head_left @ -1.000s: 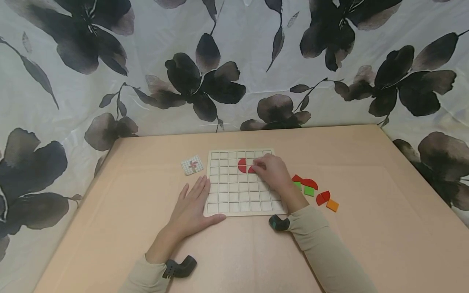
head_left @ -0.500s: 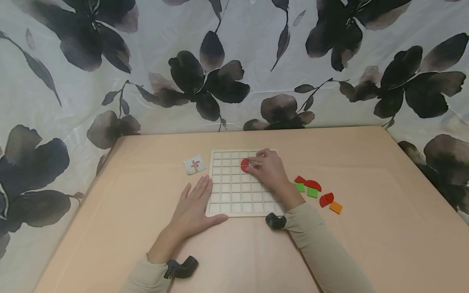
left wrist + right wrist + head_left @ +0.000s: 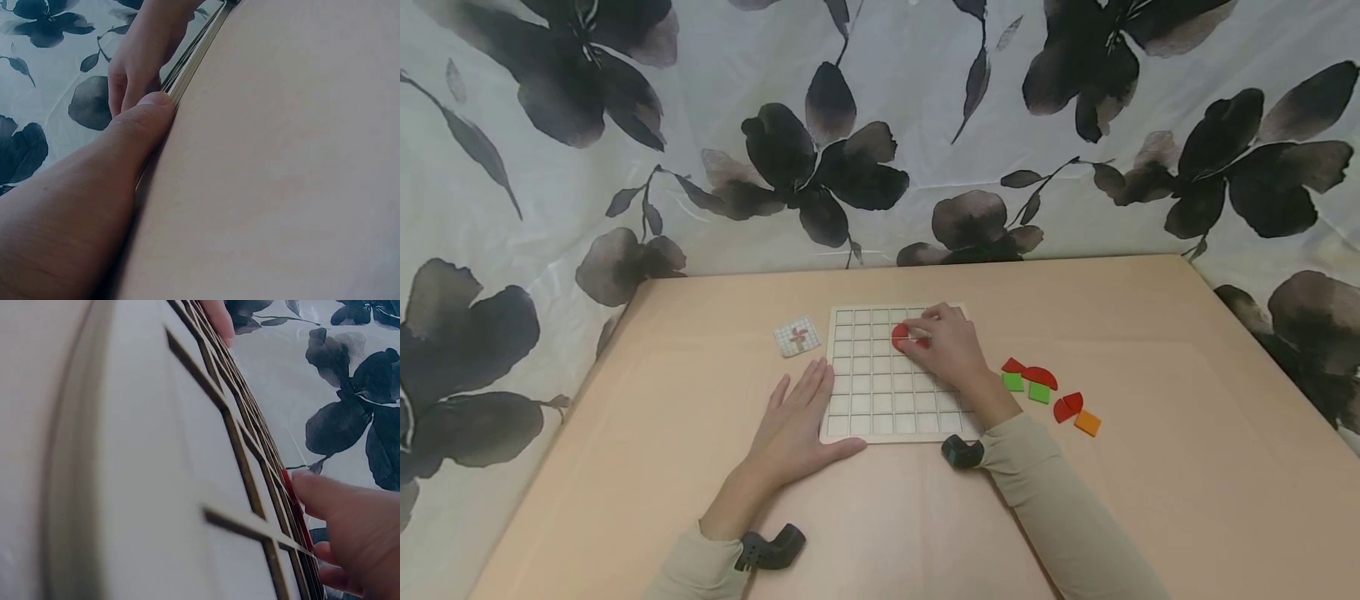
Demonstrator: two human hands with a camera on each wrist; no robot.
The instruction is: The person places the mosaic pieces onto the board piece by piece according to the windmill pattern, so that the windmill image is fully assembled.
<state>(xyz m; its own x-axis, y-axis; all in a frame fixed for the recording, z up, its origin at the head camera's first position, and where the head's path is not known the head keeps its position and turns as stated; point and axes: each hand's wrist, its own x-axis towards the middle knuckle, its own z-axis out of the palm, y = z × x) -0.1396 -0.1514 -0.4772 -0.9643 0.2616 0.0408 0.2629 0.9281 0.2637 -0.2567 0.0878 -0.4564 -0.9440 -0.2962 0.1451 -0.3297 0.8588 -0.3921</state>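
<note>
A pale grid board (image 3: 882, 405) lies flat on the table. My left hand (image 3: 793, 423) rests at its lower left corner, straight fingers along the left edge and thumb along the near edge. In the left wrist view that thumb (image 3: 147, 115) touches the board's side. Over the board's upper part, my right hand (image 3: 953, 343) touches red curved pieces (image 3: 896, 337) set in the grid. Its thumb and index tips stand apart on them, partly covering them. The right wrist view shows the thumb at one end of a red piece (image 3: 305, 526) and other fingers lower down.
A small card (image 3: 797, 336) with a red flower pattern on a grid lies left of the board. Right of it are loose pieces: a red half-round (image 3: 1039, 377), green squares (image 3: 1039, 392), red quarter-rounds (image 3: 1067, 407) and an orange square (image 3: 1087, 422). Flowered cloth (image 3: 850, 183) hangs behind the table.
My right hand has shifted slightly left and its thumb and index tips have spread over the red pieces, where earlier they were together at the right one. The left hand stays at the board's edge.
</note>
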